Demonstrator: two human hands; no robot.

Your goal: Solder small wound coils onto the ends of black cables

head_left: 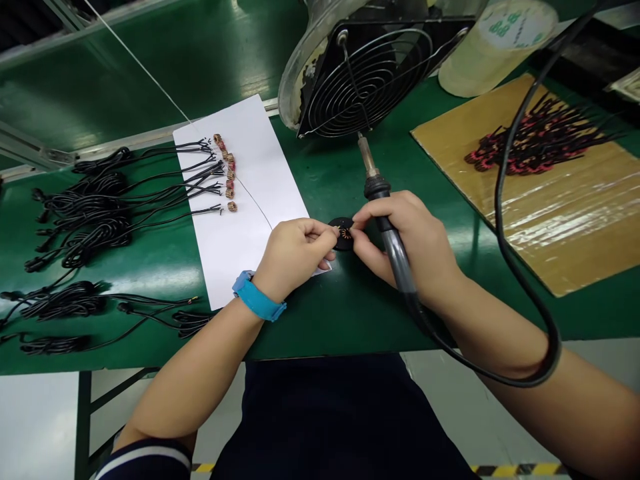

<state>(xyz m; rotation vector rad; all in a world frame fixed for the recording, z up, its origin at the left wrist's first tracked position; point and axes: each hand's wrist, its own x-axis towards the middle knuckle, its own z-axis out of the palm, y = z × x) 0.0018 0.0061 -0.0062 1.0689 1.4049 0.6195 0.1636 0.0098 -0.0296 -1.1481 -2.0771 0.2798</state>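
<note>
A small black round disc [343, 241] with orange-copper marks at its centre lies on the green bench between my hands. My left hand [305, 252], with a blue wristband, pinches at the disc's left side; whatever its fingertips hold is too small to name. A soldering iron [395, 250] rests in my right hand [413, 243], its metal tip pointing away toward the fan. The thumb and index finger of that hand also meet the disc's right edge. A thin wire runs from near my left hand across the white paper [265, 173].
Small copper coils [231, 175] line the paper beside black cable ends. Bundled black cables [100, 200] lie at the left. A fan with a wire guard [367, 83] stands behind. At the right, cardboard [565, 233] carries red-and-black wired parts [535, 140]. The iron's cord loops over my right forearm.
</note>
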